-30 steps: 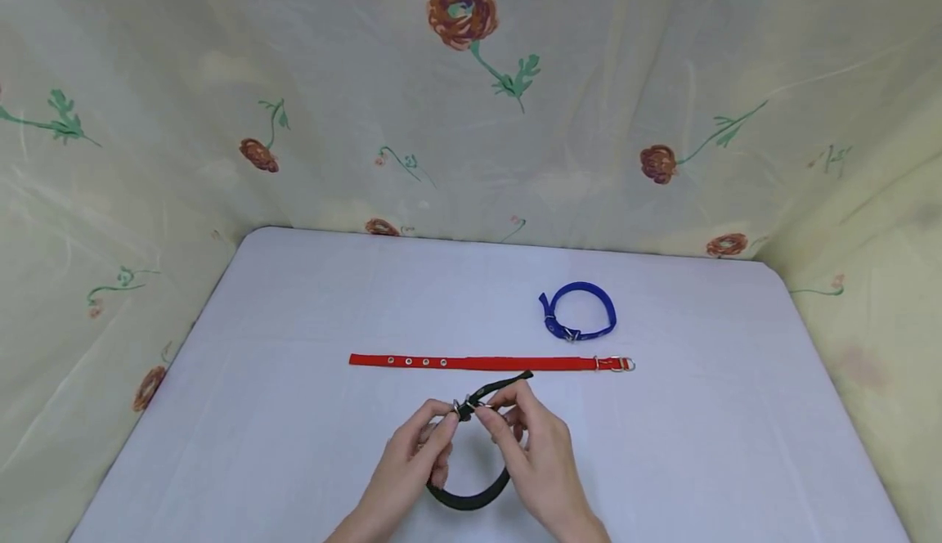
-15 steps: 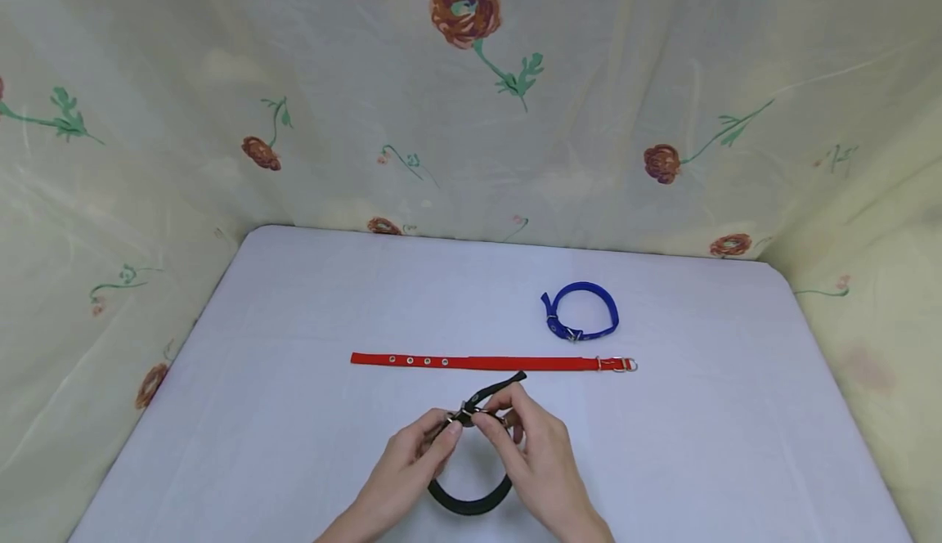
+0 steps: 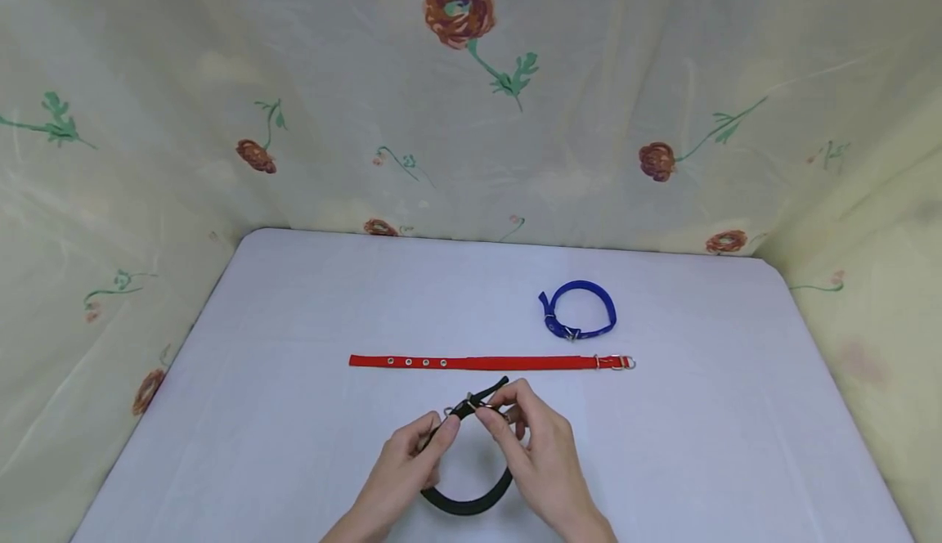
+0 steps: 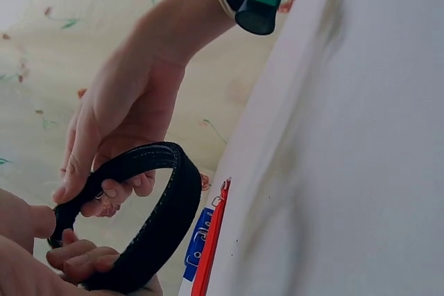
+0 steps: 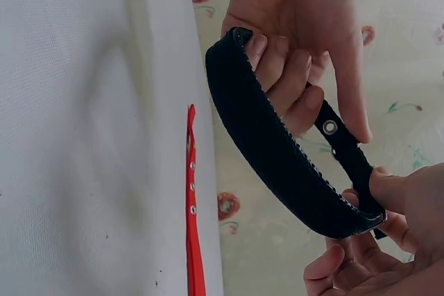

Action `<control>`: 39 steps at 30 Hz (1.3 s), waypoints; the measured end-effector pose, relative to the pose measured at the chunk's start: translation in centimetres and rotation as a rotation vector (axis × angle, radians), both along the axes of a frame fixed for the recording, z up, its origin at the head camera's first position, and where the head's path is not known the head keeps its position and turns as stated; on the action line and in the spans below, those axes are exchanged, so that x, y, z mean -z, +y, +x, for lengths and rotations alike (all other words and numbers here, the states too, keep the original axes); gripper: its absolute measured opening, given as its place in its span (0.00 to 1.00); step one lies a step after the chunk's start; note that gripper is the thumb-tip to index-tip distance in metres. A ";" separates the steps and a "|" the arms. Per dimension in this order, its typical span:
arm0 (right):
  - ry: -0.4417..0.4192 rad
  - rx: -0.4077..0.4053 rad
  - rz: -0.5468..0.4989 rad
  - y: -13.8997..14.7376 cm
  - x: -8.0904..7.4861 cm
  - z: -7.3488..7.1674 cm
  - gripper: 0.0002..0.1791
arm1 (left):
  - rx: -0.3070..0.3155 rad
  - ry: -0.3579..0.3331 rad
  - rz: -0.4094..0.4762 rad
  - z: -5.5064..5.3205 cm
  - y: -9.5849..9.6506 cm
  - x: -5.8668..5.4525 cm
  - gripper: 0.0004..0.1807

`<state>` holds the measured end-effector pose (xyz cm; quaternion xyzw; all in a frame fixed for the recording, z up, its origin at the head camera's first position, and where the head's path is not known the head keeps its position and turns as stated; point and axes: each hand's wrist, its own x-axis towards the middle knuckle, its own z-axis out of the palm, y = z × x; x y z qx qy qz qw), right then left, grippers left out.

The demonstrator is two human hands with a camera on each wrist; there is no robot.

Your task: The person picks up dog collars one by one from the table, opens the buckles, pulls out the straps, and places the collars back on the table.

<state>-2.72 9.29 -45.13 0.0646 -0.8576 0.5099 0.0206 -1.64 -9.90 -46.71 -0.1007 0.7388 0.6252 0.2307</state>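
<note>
Black collar (image 3: pixel 465 507), looped above the desk (image 3: pixel 699 437), is pinched by the left hand (image 3: pixel 408 453) at ten o'clock and the right hand (image 3: pixel 540 455) at one, apparently to steady the buckle (image 3: pixel 470 401) at twelve while its free end (image 3: pixel 499 385) is worked.

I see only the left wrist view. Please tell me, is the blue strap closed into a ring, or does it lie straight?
Observer: The head view shows the blue strap closed into a ring.
Operator: Thank you. Does the red strap have holes?
Observer: Yes, four metal-rimmed ones in a row, in the head view.
Operator: And the black strap, has it also one?
Observer: Yes, the right wrist view shows a metal-rimmed hole in it.
</note>
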 end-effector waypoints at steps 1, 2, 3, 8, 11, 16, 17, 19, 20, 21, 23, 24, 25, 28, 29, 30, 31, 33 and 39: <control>0.000 -0.001 0.001 0.0 0.0 0.0 0.07 | 0.007 0.001 0.013 0.0 0.0 0.0 0.30; 0.000 -0.002 0.001 0.1 0.0 0.0 0.07 | 0.014 0.006 0.024 0.0 0.0 0.0 0.30; 0.006 -0.004 0.004 0.1 0.0 0.0 0.07 | 0.022 0.012 0.033 0.0 0.0 0.0 0.30; 0.060 -0.031 0.017 0.2 0.2 0.0 0.06 | 0.075 0.078 0.045 0.0 0.0 -0.1 0.27; 0.088 -0.046 0.024 0.2 0.3 0.0 0.06 | 0.100 0.118 0.054 -0.1 0.0 -0.2 0.22; 0.115 -0.056 0.025 0.3 0.3 0.0 0.06 | 0.102 0.130 0.060 -0.1 0.0 -0.5 0.19; 0.126 -0.059 0.026 0.3 0.4 0.0 0.06 | 0.100 0.134 0.052 -0.1 0.0 -0.6 0.19; 0.142 -0.061 0.030 0.2 0.4 0.0 0.06 | 0.103 0.151 0.035 0.0 0.0 -0.6 0.19; 0.149 -0.062 0.031 0.2 0.4 0.0 0.06 | 0.105 0.163 0.026 0.0 0.0 -0.6 0.18; 0.154 -0.063 0.033 0.2 0.4 0.0 0.06 | 0.106 0.174 0.018 0.0 0.0 -0.6 0.18; 0.157 -0.063 0.037 0.2 0.3 0.0 0.06 | 0.106 0.191 0.011 0.1 0.1 -0.5 0.17; 0.150 -0.062 0.038 0.2 0.3 0.0 0.06 | 0.102 0.198 0.009 0.1 0.1 -0.5 0.17; 0.144 -0.060 0.037 0.2 0.3 0.0 0.06 | 0.096 0.202 0.007 0.2 0.1 -0.5 0.17; 0.129 -0.049 0.033 0.3 0.2 0.0 0.06 | 0.065 0.203 -0.003 0.2 0.3 -0.4 0.16; 0.123 -0.044 0.030 0.3 0.2 0.0 0.06 | 0.051 0.201 -0.008 0.2 0.3 -0.4 0.16; 0.121 -0.040 0.027 0.3 0.1 0.0 0.06 | 0.039 0.196 -0.011 0.2 0.3 -0.4 0.16; 0.119 -0.036 0.024 0.3 0.1 0.0 0.06 | 0.029 0.190 -0.014 0.2 0.4 -0.4 0.16; 0.120 -0.028 0.020 0.3 0.1 0.0 0.06 | 0.007 0.178 -0.023 0.2 0.4 -0.3 0.18; 0.100 -0.009 0.009 0.3 0.0 0.0 0.06 | -0.002 0.143 -0.051 0.1 0.4 -0.4 0.23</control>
